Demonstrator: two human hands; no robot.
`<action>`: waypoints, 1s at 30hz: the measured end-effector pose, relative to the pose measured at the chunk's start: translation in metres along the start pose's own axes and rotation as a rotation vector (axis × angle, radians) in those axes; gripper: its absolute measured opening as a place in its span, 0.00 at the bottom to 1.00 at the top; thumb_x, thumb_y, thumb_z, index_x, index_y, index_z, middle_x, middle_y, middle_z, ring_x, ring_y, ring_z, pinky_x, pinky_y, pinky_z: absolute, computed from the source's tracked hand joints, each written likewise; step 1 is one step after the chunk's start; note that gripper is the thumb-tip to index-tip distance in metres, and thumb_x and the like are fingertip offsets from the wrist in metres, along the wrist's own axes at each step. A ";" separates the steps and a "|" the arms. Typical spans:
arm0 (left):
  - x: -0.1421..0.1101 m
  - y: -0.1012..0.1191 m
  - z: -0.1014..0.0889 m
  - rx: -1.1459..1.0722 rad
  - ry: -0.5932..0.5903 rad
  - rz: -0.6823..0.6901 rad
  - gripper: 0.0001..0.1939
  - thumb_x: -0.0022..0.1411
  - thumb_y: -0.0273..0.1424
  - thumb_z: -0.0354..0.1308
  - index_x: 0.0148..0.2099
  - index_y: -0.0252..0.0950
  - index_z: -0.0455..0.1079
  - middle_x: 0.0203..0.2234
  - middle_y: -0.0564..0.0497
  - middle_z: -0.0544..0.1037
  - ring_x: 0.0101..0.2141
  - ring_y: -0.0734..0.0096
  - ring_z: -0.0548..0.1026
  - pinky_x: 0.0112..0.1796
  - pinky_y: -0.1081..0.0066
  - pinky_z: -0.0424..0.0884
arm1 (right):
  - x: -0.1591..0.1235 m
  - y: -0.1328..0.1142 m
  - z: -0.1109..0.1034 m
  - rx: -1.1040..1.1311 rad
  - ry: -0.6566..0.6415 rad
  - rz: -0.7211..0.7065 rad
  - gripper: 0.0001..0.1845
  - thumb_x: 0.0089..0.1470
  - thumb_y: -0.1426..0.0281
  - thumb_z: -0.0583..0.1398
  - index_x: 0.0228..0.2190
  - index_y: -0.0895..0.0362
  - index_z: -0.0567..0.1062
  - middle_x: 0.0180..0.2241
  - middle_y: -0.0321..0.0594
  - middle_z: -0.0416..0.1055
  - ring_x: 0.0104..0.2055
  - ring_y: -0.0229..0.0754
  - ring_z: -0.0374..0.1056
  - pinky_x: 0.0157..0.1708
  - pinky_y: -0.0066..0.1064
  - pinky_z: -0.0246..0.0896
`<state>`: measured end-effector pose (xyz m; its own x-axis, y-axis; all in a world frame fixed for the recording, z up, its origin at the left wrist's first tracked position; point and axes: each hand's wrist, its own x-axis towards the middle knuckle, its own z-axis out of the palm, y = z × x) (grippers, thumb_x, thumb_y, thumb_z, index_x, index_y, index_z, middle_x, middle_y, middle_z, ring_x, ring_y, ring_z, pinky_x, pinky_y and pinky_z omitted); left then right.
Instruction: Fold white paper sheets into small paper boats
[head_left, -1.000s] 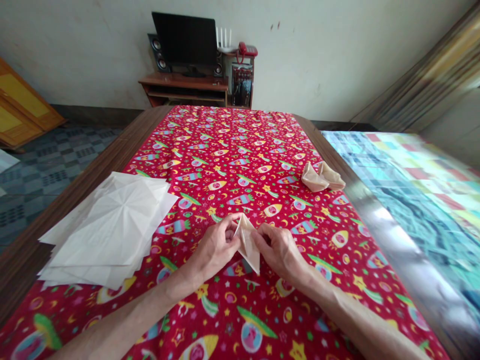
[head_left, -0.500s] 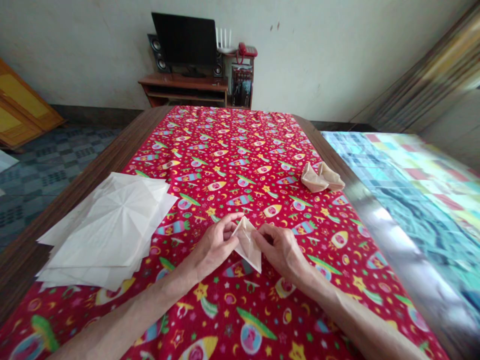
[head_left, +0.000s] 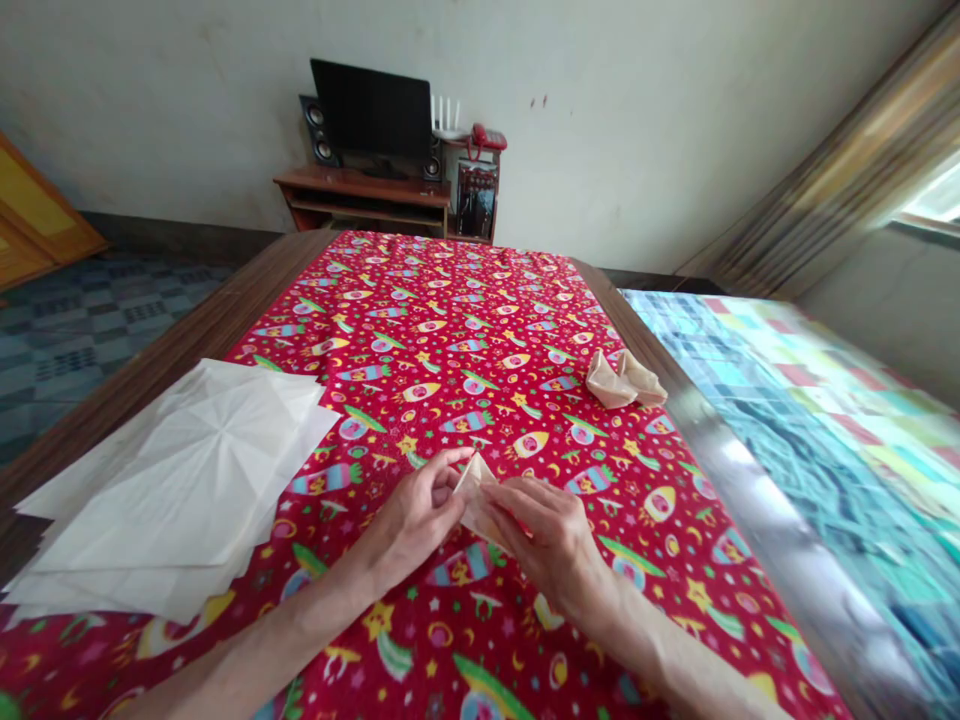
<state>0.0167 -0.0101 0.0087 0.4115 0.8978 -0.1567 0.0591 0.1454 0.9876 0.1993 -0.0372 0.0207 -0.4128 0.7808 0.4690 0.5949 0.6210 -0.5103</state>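
Between my hands is a small piece of folded paper (head_left: pixel 474 490), cream-coloured and pointed at the top, held just over the red patterned cloth (head_left: pixel 420 340). My left hand (head_left: pixel 421 510) pinches its left edge between thumb and fingers. Across its right side lies my right hand (head_left: pixel 551 535), fingers closed on the paper and hiding much of its lower part. To the left sits a loose stack of creased white paper sheets (head_left: pixel 172 480); the top one has fold lines radiating from a centre. A finished-looking folded paper shape (head_left: pixel 626 380) rests at the right edge of the cloth.
The cloth covers a dark wooden table (head_left: pixel 187 325). Beyond its far end stands a desk (head_left: pixel 367 190) with a monitor (head_left: pixel 371 110), speakers and a red telephone (head_left: pixel 487 138). On the right is a bed (head_left: pixel 810 400) with a checked cover.
My right hand has shifted over the front of the folded paper and now covers its lower part. My left hand keeps its pinch. The camera view has tilted slightly up and turned right.
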 end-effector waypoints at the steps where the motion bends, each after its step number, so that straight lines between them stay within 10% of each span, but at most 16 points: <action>1: 0.000 0.000 0.001 -0.027 -0.002 -0.001 0.26 0.60 0.41 0.55 0.57 0.35 0.58 0.31 0.53 0.73 0.30 0.72 0.73 0.31 0.74 0.68 | 0.001 0.001 0.000 0.026 0.003 0.002 0.10 0.61 0.71 0.54 0.41 0.58 0.74 0.32 0.41 0.74 0.31 0.38 0.69 0.31 0.27 0.64; 9: 0.002 -0.003 0.000 -0.135 -0.022 0.045 0.29 0.61 0.44 0.54 0.60 0.39 0.53 0.39 0.49 0.70 0.25 0.78 0.67 0.22 0.78 0.65 | 0.007 0.028 -0.022 0.079 0.103 0.229 0.10 0.57 0.70 0.57 0.37 0.55 0.79 0.33 0.38 0.77 0.32 0.38 0.72 0.32 0.26 0.66; 16: 0.005 -0.008 -0.004 0.137 0.030 0.042 0.22 0.61 0.41 0.50 0.51 0.33 0.66 0.34 0.48 0.73 0.22 0.77 0.68 0.23 0.76 0.67 | 0.039 0.114 -0.113 -0.408 0.359 0.448 0.17 0.52 0.60 0.58 0.36 0.57 0.81 0.25 0.41 0.77 0.23 0.40 0.69 0.22 0.27 0.58; 21: 0.005 -0.005 -0.004 0.207 0.037 0.071 0.20 0.61 0.40 0.47 0.46 0.32 0.70 0.29 0.49 0.74 0.20 0.78 0.68 0.22 0.77 0.66 | 0.060 0.161 -0.157 -0.500 0.252 0.483 0.18 0.49 0.61 0.58 0.33 0.59 0.82 0.24 0.43 0.78 0.24 0.42 0.70 0.21 0.27 0.55; 30: 0.005 -0.010 -0.006 0.247 0.027 0.113 0.18 0.62 0.38 0.46 0.44 0.34 0.72 0.27 0.50 0.75 0.21 0.77 0.69 0.22 0.78 0.67 | 0.064 0.192 -0.151 -0.536 0.044 0.484 0.16 0.47 0.64 0.57 0.30 0.59 0.82 0.23 0.42 0.77 0.22 0.39 0.68 0.21 0.25 0.54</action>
<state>0.0129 -0.0051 -0.0017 0.4036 0.9140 -0.0420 0.2355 -0.0594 0.9701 0.3914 0.1213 0.0618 0.0042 0.9492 0.3146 0.9651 0.0786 -0.2500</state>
